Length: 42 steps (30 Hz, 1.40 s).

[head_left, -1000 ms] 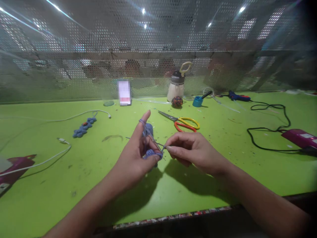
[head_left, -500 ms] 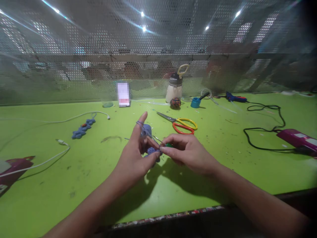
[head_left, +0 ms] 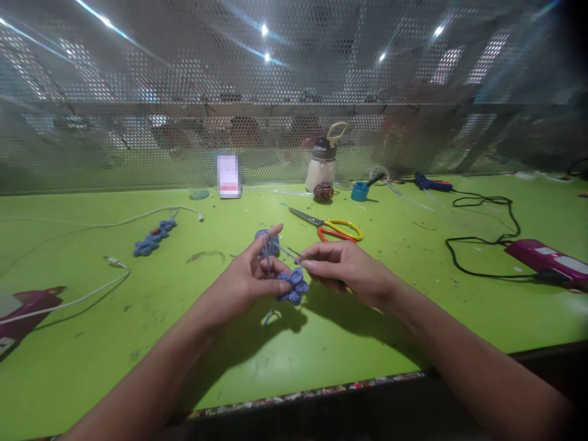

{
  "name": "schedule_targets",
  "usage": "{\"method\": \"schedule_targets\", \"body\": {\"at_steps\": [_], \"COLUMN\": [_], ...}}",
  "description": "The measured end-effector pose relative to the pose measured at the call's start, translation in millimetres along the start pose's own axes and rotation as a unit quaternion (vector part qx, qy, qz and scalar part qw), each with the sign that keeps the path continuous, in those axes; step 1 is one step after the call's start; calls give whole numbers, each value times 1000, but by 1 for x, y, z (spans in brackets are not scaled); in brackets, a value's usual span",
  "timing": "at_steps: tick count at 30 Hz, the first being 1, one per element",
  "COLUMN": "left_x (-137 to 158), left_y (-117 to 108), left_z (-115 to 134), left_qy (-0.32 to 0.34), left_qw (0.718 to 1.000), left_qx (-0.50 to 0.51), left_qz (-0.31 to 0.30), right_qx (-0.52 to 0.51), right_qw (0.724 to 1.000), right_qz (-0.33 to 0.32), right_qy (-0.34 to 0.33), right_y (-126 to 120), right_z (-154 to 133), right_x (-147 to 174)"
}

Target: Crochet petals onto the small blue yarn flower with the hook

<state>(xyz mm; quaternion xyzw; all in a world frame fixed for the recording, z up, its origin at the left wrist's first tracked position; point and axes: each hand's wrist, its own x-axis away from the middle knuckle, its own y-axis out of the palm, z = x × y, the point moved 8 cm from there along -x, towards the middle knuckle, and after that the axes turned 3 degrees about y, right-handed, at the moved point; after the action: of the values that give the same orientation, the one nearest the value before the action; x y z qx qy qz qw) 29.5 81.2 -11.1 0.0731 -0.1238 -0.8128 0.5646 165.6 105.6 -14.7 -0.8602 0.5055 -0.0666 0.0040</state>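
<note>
Between thumb and fingers, my left hand (head_left: 257,275) pinches a blue-purple crocheted flower (head_left: 296,286) with puffy petals. Yarn runs over its raised index finger, and a loose tail hangs below the flower. A ball of the same yarn (head_left: 269,243) lies on the table just behind that hand. My right hand (head_left: 344,266) is closed on a crochet hook (head_left: 294,252), whose thin metal end points up and left; the handle is hidden in the fingers. The hook's end is close to the yarn above the flower. Scissors (head_left: 340,228) with yellow and orange handles lie just beyond my right hand.
A strip of blue crocheted flowers (head_left: 155,237) and white cables (head_left: 119,264) lie left. Behind stand a phone (head_left: 228,176), a bottle (head_left: 321,165), a dark yarn ball (head_left: 323,192) and a blue pot (head_left: 360,191). A magenta device (head_left: 546,260) with black cord is right.
The flower has turned to face up and shows more fully. My left index finger has tipped down to the right, and my right hand has risen slightly with the hook.
</note>
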Motion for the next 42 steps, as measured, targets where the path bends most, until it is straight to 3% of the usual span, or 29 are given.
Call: {"method": "schedule_targets", "body": {"at_steps": [4, 7, 12, 16, 19, 21, 22, 28, 35, 42], "left_x": [1, 2, -1, -7, -8, -8, -8, -5, -1, 2], "left_y": [-2, -4, -16, -22, -22, -18, -15, -9, -1, 2], "left_z": [4, 8, 10, 9, 8, 9, 10, 10, 8, -1], "left_qy": [-9, -6, 12, 49, 72, 89, 96, 89, 26, 5], "left_qw": [999, 997, 994, 992, 991, 990, 989, 993, 996, 990], "left_qx": [48, 66, 61, 37, -4, -31, -42, -44, 79, 130], "left_qz": [16, 34, 86, 108, 115, 106, 100, 65, 25, 47], "right_qx": [97, 176, 342, 372, 334, 221, 200, 43, -143, -204], "right_qw": [993, 980, 931, 915, 927, 964, 970, 996, 989, 979], "right_qz": [-64, -73, 11, 70, 73, 37, 37, 5, -42, -29], "right_qy": [-18, -56, -126, -138, -153, -142, -135, -73, -21, -2], "right_y": [-4, -8, -26, -35, -22, -7, -1, 13, 19, 28], "right_z": [-3, -7, -8, -9, -22, -28, -30, -18, -7, 1], "right_x": [-2, -4, -14, -17, -10, -7, -6, -14, -10, -3]}}
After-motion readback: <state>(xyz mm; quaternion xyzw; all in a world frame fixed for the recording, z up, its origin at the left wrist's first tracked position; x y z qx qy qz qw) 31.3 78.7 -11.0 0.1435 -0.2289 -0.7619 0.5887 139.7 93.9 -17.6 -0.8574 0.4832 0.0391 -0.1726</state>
